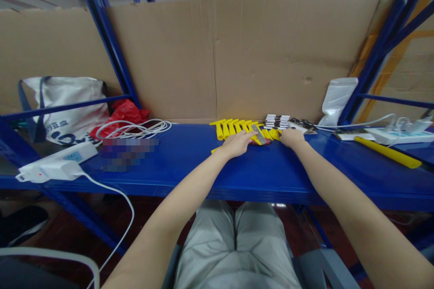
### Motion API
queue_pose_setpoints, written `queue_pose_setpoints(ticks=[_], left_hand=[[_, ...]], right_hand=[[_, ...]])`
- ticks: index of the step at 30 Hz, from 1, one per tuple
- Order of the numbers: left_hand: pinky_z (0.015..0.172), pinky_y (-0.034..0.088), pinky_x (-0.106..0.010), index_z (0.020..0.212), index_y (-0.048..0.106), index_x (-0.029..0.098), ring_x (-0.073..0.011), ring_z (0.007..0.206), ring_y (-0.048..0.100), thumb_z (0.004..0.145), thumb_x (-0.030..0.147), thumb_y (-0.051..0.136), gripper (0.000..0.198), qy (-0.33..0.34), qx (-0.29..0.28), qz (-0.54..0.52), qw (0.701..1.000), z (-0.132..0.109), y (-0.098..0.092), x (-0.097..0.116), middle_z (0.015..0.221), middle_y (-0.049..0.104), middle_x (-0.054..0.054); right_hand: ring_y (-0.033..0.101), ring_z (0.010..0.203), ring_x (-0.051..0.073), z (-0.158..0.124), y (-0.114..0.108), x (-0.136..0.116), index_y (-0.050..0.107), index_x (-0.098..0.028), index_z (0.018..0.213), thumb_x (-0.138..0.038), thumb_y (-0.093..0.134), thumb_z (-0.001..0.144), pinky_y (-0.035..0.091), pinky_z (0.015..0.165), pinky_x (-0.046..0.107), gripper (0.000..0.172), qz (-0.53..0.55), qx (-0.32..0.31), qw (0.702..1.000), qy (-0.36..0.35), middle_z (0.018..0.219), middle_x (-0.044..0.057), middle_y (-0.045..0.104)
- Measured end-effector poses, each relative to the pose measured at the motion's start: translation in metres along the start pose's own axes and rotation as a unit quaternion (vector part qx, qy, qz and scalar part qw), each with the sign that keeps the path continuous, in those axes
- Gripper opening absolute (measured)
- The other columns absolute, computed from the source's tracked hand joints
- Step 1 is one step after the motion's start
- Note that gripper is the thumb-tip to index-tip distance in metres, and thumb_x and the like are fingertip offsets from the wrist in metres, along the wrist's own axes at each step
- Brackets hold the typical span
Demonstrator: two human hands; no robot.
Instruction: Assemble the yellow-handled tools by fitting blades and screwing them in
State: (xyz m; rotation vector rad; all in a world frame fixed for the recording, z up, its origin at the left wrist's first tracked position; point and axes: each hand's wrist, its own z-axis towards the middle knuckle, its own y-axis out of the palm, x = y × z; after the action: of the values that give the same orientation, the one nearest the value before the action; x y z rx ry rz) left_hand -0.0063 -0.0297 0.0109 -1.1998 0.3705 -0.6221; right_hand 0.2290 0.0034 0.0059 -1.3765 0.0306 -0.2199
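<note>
On the blue shelf, my left hand (pixel 237 143) lies closed over a yellow tool; a yellow end (pixel 214 150) pokes out to the left of it. At its fingertips is a grey flat plate (pixel 259 135) with yellow around it. My right hand (pixel 293 137) is closed, its fingers pinching the edge of a small yellow piece (pixel 274 134). Behind my left hand stands a row of several yellow T-shaped handles (pixel 226 129), side by side. A bit of red shows below the yellow pieces, mostly hidden.
Stacked black-and-white cards (pixel 277 121) lie behind my right hand. To the right are a long yellow bar (pixel 388 151), a white power strip (pixel 402 135) and a white pouch (pixel 337 99). Coiled white cable (pixel 149 128), another power strip (pixel 64 161) and a cloth bag (pixel 73 108) sit left. Cardboard (pixel 264 54) closes the back.
</note>
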Motion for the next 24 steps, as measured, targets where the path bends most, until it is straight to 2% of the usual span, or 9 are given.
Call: queue_pose_setpoints(ticks=[3,7,9,11,13,16,17,21,24], left_hand=[[0.093,0.048,-0.036,0.142,0.04,0.034,-0.0225,0.112,0.059,0.097,0.032,0.034,0.045,0.0,-0.002,0.0,1.0,0.0,0.0,0.0,0.126,0.058,-0.006],[0.091,0.048,-0.036,0.142,0.041,0.033,-0.0226,0.111,0.059,0.097,0.032,0.034,0.045,0.006,-0.004,0.001,1.0,0.001,0.0,-0.001,0.124,0.059,-0.006],[0.092,0.048,-0.036,0.142,0.041,0.033,-0.0227,0.111,0.059,0.097,0.032,0.035,0.045,0.007,-0.003,-0.001,1.0,0.001,0.0,-0.001,0.125,0.059,-0.006],[0.092,0.047,-0.035,0.142,0.041,0.033,-0.0226,0.112,0.059,0.097,0.032,0.035,0.045,0.007,-0.002,-0.001,1.0,0.0,0.0,-0.001,0.126,0.059,-0.007],[0.092,0.047,-0.035,0.142,0.041,0.033,-0.0226,0.111,0.059,0.097,0.032,0.034,0.045,0.006,-0.004,0.002,1.0,0.0,0.0,-0.001,0.125,0.059,-0.007],[0.092,0.048,-0.035,0.142,0.041,0.034,-0.0225,0.11,0.059,0.097,0.032,0.034,0.045,0.002,-0.006,0.006,1.0,0.0,-0.001,0.0,0.124,0.06,-0.007],[0.092,0.048,-0.035,0.142,0.041,0.034,-0.0223,0.111,0.059,0.097,0.032,0.034,0.045,0.002,-0.006,0.007,1.0,0.0,-0.001,0.0,0.124,0.059,-0.007],[0.092,0.047,-0.034,0.141,0.041,0.033,-0.0217,0.112,0.059,0.097,0.032,0.034,0.045,0.004,-0.005,0.008,1.0,0.0,-0.001,0.001,0.125,0.059,-0.007],[0.092,0.048,-0.034,0.142,0.04,0.033,-0.022,0.112,0.059,0.097,0.032,0.035,0.045,0.004,-0.004,0.009,1.0,0.0,-0.001,0.001,0.125,0.059,-0.007]], right_hand=[[0.06,0.112,0.031,-0.005,-0.006,0.001,0.066,-0.003,0.113,-0.02,0.044,0.085,0.046,0.091,0.038,0.04,0.017,0.04,0.999,0.021,0.114,0.026,0.065],[0.061,0.108,0.033,-0.009,-0.015,0.006,0.064,-0.002,0.113,-0.025,0.04,0.087,0.046,0.089,0.039,0.042,0.103,0.135,0.983,0.065,0.114,0.026,0.064],[0.06,0.107,0.032,-0.009,-0.018,0.009,0.064,-0.006,0.111,-0.028,0.041,0.087,0.046,0.088,0.037,0.04,0.188,0.175,0.961,0.105,0.113,0.023,0.065],[0.062,0.101,0.029,-0.006,-0.019,0.011,0.065,-0.009,0.106,-0.03,0.043,0.086,0.048,0.083,0.034,0.037,0.305,0.183,0.922,0.15,0.106,0.02,0.067],[0.064,0.088,0.025,-0.002,-0.018,0.011,0.063,-0.009,0.104,-0.03,0.042,0.087,0.051,0.071,0.03,0.034,0.444,0.161,0.861,0.187,0.097,0.018,0.068],[0.061,0.066,0.016,0.001,-0.017,0.006,0.057,-0.012,0.106,-0.028,0.04,0.089,0.048,0.054,0.025,0.028,0.612,0.113,0.758,0.195,0.086,0.01,0.066],[0.059,0.059,0.014,0.001,-0.017,0.004,0.055,-0.013,0.105,-0.027,0.039,0.09,0.046,0.052,0.023,0.025,0.64,0.098,0.738,0.189,0.082,0.007,0.064],[0.044,0.042,0.008,-0.007,-0.023,-0.005,0.048,-0.017,0.088,-0.021,0.037,0.092,0.039,0.043,0.019,0.012,0.697,0.006,0.699,0.161,0.06,-0.003,0.05],[0.039,0.041,0.007,-0.015,-0.031,-0.011,0.043,-0.019,0.076,-0.014,0.037,0.092,0.036,0.042,0.017,0.017,0.743,-0.07,0.654,0.128,0.054,-0.005,0.044]])
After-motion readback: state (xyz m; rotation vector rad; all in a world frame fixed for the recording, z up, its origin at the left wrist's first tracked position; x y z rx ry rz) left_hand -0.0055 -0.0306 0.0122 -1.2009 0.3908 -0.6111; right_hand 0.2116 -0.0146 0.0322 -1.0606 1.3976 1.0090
